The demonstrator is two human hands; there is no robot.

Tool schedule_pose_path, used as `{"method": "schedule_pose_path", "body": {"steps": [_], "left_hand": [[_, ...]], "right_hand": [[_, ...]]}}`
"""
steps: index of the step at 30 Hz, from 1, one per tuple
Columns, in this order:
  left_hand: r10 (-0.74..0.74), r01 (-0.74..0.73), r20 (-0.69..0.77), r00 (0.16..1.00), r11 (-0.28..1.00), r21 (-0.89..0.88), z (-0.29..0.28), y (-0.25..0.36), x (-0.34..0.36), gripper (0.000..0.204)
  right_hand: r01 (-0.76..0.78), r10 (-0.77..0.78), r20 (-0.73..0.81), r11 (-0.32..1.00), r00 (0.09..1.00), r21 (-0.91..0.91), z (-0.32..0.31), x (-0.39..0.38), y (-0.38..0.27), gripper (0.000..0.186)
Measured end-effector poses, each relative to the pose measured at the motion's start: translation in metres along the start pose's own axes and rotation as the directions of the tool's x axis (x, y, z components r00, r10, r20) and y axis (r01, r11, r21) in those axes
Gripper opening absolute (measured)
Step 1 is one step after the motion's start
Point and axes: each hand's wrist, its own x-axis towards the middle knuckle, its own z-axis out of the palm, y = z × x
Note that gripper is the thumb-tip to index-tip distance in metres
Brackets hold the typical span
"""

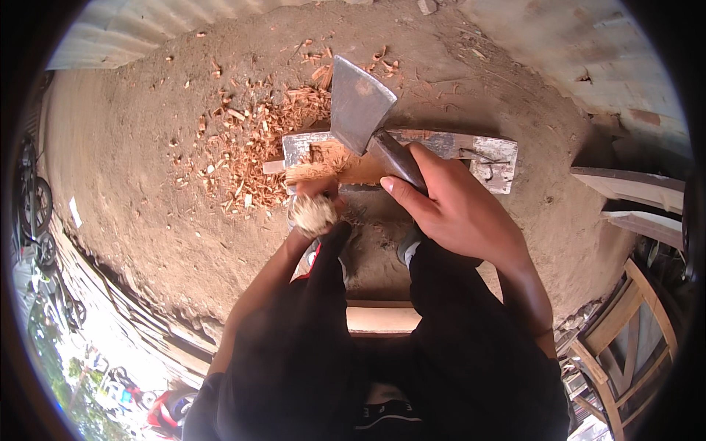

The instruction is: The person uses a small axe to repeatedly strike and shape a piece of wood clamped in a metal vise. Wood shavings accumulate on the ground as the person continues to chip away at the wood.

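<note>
bare earth [110, 147] with shavings [294, 110] surrounds a weathered board [494, 162]; over it, the right hand [460, 198] grips a hatchet [365, 126], its handle [397, 160] slanting up-left to a broad grey blade [360, 99]; the left hand [316, 188] clasps a wood piece [314, 214], pale end toward the viewer.

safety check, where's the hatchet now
In the head view, the hatchet is in the right hand, upper centre, its blade right of the main shavings pile.

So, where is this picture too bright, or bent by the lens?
Head view, lower left: strong glare whitens background near the dark parked motorcycle; head view, upper left: the pale corrugated metal sheet looks bent; head view, centre: the grey metal axe blade shows clearly.
</note>
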Motion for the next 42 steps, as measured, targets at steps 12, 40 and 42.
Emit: {"method": "schedule_pose_path", "body": {"steps": [12, 40, 42], "left_hand": [[-0.38, 0.397, 0.129, 0.916, 0.904, -0.16, -0.001, -0.055, 0.013, 0.027], [-0.176, 0.181, -0.113, 0.978, 0.983, 0.038, 0.006, -0.044, 0.007, 0.014], [-0.187, 0.193, -0.075, 0.979, 0.978, 0.081, -0.007, -0.058, 0.011, 0.009]], "right_hand": [[-0.029, 0.03, -0.02, 0.998, 0.999, 0.054, -0.01, -0.005, -0.005, 0.029], [-0.056, 0.056, 0.008, 0.998, 0.998, -0.01, -0.001, -0.012, -0.006, 0.035], [-0.08, 0.08, -0.021, 0.997, 0.997, -0.016, -0.002, -0.014, 0.0, 0.035]]}}
